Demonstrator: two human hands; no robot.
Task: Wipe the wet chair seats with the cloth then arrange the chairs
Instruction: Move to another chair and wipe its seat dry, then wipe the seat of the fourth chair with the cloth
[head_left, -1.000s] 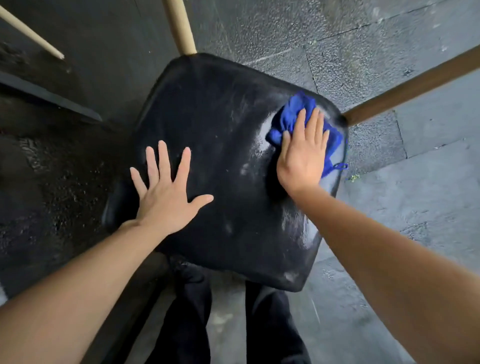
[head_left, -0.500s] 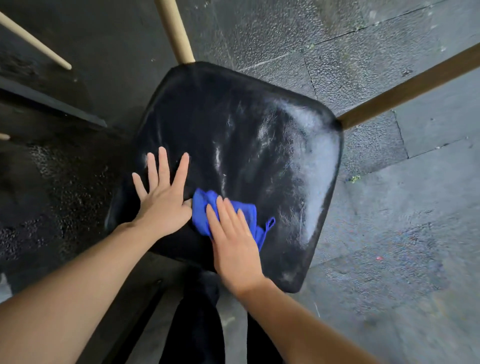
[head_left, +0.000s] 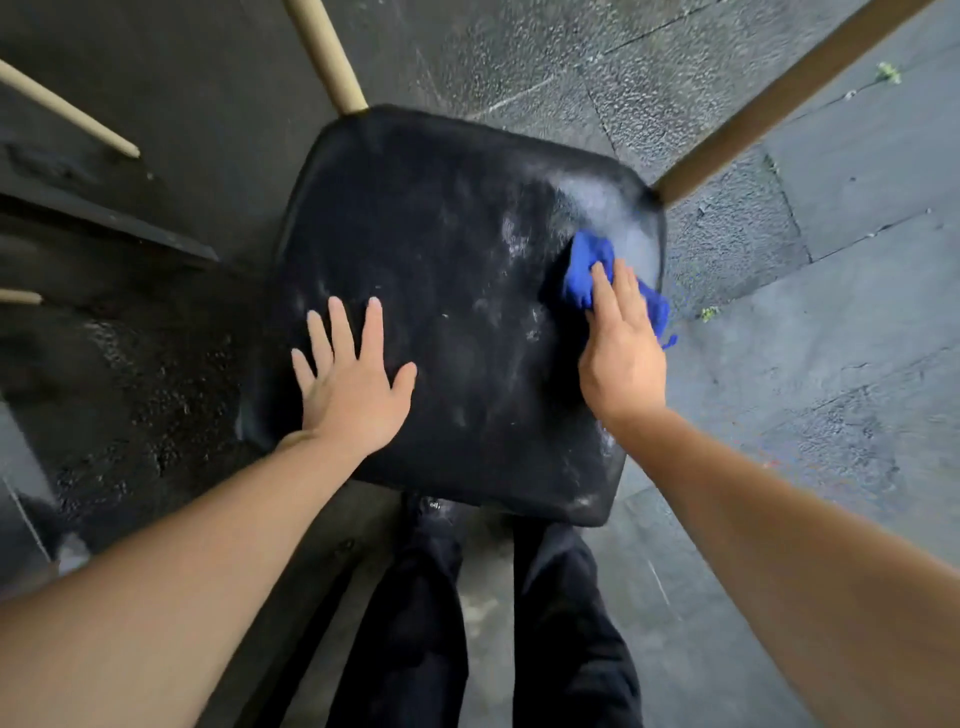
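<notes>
**Blue cloth pressed to the right edge of a wet black seat**

Grey stone paving (head_left: 857, 291), rough and damp-looking, was seen beneath and around the chair, darker and glistening on the left side. A black chair seat (head_left: 441, 291) with rounded corners filled the middle of the view, seen from above. Pale streaks and a whitish sheen were spread over its surface, strongest near the far right corner. Two light wooden legs were seen running out from the far corners of the seat: one (head_left: 324, 52) toward the top of the view, the other (head_left: 779, 98) toward the upper right. Thinner wooden rods (head_left: 67, 111) were visible at the left edge.

The left hand (head_left: 353, 384) was laid flat on the near left part of the seat, palm down, fingers spread apart and closed on nothing. The right hand (head_left: 623, 353) was pressed palm down on a blue cloth (head_left: 587, 260) at the right edge of the seat, fingers held together and extended over it rather than curled around it. The cloth was bunched beneath and ahead of the fingers, with a part showing past the hand at the seat's rim and a small loop (head_left: 670, 341) hanging just off it. Both forearms were bare. Dark trouser legs (head_left: 415, 623) were seen below the near edge of the seat.
</notes>
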